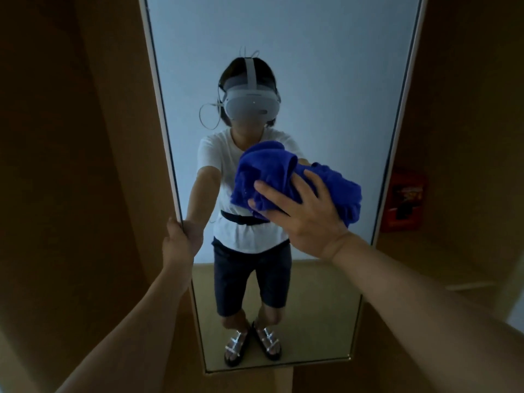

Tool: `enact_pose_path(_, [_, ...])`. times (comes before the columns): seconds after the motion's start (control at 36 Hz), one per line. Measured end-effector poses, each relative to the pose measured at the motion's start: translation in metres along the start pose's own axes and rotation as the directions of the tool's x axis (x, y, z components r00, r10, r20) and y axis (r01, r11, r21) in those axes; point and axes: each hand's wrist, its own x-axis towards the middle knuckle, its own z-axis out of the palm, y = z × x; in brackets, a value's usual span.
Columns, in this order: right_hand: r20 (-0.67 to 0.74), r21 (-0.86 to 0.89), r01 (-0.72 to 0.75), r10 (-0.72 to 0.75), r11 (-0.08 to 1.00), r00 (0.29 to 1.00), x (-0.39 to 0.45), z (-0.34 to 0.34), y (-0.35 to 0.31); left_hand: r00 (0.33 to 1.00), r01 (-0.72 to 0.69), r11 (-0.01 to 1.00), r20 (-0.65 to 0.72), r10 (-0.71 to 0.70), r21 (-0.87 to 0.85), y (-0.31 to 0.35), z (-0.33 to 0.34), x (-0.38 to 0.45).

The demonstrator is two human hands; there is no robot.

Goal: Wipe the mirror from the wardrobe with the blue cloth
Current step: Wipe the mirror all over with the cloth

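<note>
At far left, brown wardrobe (71,165) panelling is seen, w/ the tall mirror (283,52) hung on it. Mirror's left edge is gripped by the left hand (179,241), fingers curled round the frame approx. mid-height, arm stretched fwd, presumably to steady it. Toward centre-right, the blue cloth (286,177) is bunched and pressed onto the glass under the right hand (300,214); fingers are spread over the cloth and bent into its folds, arm extended from lower right. Wiping step is judged to be in hand, at mid-mirror. Next move prob. calls for the cloth to be swept across/down w/ steady pressure while the frame is held. At far right, a red item (404,202) is seen beside the mirror; too dim to be identified.
</note>
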Motion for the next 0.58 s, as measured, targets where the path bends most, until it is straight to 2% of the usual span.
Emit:
enact_pose_path(0.14, [-0.047,0.022,-0.122,0.123,0.992,0.991,-0.017,0.011,-0.030,0.999,-0.039,0.999,-0.030,0.038,-0.016,-0.006,0.001,0.001])
enact_pose_path(0.25, [0.020,0.031,0.037,-0.037,0.999,0.999,-0.064,0.026,-0.050,0.983,-0.174,0.985,-0.066,0.172,-0.019,-0.007,0.005,-0.002])
enact_pose_path(0.33, [0.144,0.053,0.171,-0.177,0.984,0.974,-0.113,0.032,-0.063,0.983,-0.153,0.988,-0.108,0.150,-0.017,-0.013,0.005,0.006])
enact_pose_path(0.42, [0.235,0.105,0.225,-0.244,0.969,0.941,-0.133,0.030,-0.064,0.983,-0.141,0.990,-0.124,0.139,-0.006,-0.013,0.007,0.011])
enact_pose_path(0.5, [0.210,0.221,0.239,-0.285,0.946,0.935,-0.123,0.021,-0.053,0.979,-0.137,0.991,-0.151,0.134,-0.008,-0.011,0.010,0.011])
enact_pose_path(0.58, [0.119,0.291,0.145,-0.186,0.946,0.975,-0.103,0.005,-0.032,0.978,-0.145,0.989,-0.153,0.142,-0.013,-0.010,0.010,0.005])
